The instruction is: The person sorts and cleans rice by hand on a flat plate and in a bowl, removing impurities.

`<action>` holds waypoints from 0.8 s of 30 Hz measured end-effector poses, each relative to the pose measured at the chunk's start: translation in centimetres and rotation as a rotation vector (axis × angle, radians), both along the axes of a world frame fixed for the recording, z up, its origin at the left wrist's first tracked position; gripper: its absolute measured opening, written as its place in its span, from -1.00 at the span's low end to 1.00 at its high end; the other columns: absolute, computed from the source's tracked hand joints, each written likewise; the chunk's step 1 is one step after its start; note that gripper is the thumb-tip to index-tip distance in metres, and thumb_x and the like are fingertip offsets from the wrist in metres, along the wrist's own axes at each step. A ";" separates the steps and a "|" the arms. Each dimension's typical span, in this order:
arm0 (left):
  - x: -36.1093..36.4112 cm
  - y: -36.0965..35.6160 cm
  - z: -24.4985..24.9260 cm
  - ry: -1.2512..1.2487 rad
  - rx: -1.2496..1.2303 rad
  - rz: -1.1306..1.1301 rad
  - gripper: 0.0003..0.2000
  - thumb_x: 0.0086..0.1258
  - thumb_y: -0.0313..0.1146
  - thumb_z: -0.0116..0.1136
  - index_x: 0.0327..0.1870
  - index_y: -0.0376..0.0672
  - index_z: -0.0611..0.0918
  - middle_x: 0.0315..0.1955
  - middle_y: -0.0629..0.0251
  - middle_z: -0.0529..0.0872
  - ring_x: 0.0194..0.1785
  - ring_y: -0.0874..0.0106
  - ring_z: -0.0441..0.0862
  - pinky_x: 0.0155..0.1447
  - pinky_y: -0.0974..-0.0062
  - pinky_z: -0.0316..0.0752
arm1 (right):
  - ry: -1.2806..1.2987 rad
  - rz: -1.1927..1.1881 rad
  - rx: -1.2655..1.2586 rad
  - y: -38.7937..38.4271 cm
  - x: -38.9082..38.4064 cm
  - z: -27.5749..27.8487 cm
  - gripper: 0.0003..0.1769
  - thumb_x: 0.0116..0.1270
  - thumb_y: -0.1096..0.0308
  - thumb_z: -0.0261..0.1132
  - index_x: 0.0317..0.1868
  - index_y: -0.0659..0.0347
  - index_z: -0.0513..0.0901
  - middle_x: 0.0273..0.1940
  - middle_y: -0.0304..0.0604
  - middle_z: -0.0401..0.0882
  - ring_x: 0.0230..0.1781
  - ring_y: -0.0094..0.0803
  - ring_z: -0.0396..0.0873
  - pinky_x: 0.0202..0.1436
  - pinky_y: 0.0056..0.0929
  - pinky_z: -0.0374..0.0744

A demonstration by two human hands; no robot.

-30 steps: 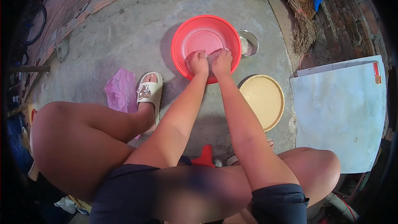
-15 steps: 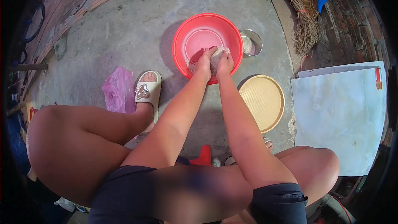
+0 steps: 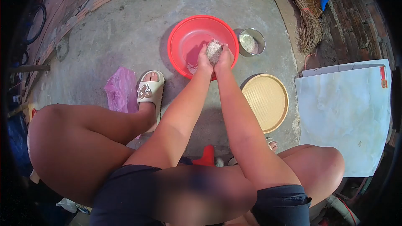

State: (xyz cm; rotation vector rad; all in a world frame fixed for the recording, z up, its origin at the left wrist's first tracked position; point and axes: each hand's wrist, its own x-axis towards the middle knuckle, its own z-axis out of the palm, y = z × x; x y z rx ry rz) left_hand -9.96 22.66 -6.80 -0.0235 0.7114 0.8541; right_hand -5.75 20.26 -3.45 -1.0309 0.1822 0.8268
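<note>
Rice-like pale grains [image 3: 214,52] lie heaped in my two cupped hands over the right side of a red basin [image 3: 172,50]. My left hand [image 3: 204,62] curves round the heap from the left, and my right hand [image 3: 225,59] curves round it from the right. A few more grains show in the basin beside my left hand. Just right of the basin stands a round metal container [image 3: 261,48] with pale grains inside. A round woven tray [image 3: 266,102] lies on the floor below that container.
A pink plastic bag [image 3: 121,90] lies left of my sandalled foot [image 3: 150,90]. At the right are pale blue-white panels [image 3: 341,121], with a straw broom [image 3: 309,29] above them. A red object [image 3: 205,157] sits between my legs.
My cupped hands have come together under the grains, which now form a rounder, more visible heap. The basin has shifted slightly left, away from the metal container.
</note>
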 end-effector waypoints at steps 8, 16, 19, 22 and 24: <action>0.4 0.3 1.7 -0.100 -0.015 -0.033 -0.63 0.36 -0.05 -0.06 -0.10 -0.18 0.57 -0.18 0.12 0.66 -0.13 0.17 0.61 0.05 0.21 0.50 | 0.008 -0.052 -0.056 0.7 0.9 0.8 -0.53 0.45 0.21 -0.03 -0.36 0.44 0.64 -0.34 -0.02 0.61 -0.34 -0.27 0.58 -0.18 -0.36 0.56; 2.2 -1.3 4.5 -0.117 0.024 -0.053 -0.68 0.38 -0.10 -0.06 -0.11 -0.15 0.57 -0.21 0.19 0.66 -0.14 0.22 0.61 0.04 0.21 0.51 | -0.051 -0.106 0.002 -1.2 2.4 3.7 -0.51 0.45 0.20 -0.05 -0.37 0.45 0.64 -0.34 0.00 0.61 -0.35 -0.27 0.57 -0.18 -0.37 0.55; 3.4 -2.4 5.2 -0.165 0.021 -0.080 -0.70 0.36 -0.12 -0.06 -0.11 -0.12 0.58 -0.20 0.19 0.66 -0.13 0.22 0.62 0.02 0.22 0.51 | -0.037 -0.136 0.037 -2.5 3.5 4.5 -0.51 0.45 0.20 -0.06 -0.36 0.45 0.64 -0.34 -0.01 0.60 -0.35 -0.27 0.56 -0.18 -0.36 0.55; 4.8 -4.0 5.4 -0.163 0.052 -0.106 -0.70 0.37 -0.12 -0.07 -0.11 -0.11 0.58 -0.19 0.18 0.66 -0.12 0.22 0.61 0.03 0.22 0.51 | -0.004 -0.174 0.056 -4.6 4.4 5.6 -0.51 0.44 0.21 -0.07 -0.37 0.44 0.64 -0.35 -0.02 0.60 -0.35 -0.28 0.56 -0.19 -0.35 0.55; 5.6 -5.6 5.6 -0.181 0.051 -0.157 -0.70 0.38 -0.12 -0.07 -0.10 -0.12 0.57 -0.19 0.17 0.66 -0.12 0.22 0.61 0.03 0.22 0.51 | -0.017 -0.206 0.022 -6.3 5.4 5.9 -0.52 0.44 0.21 -0.07 -0.37 0.44 0.63 -0.36 -0.01 0.60 -0.36 -0.27 0.56 -0.21 -0.35 0.56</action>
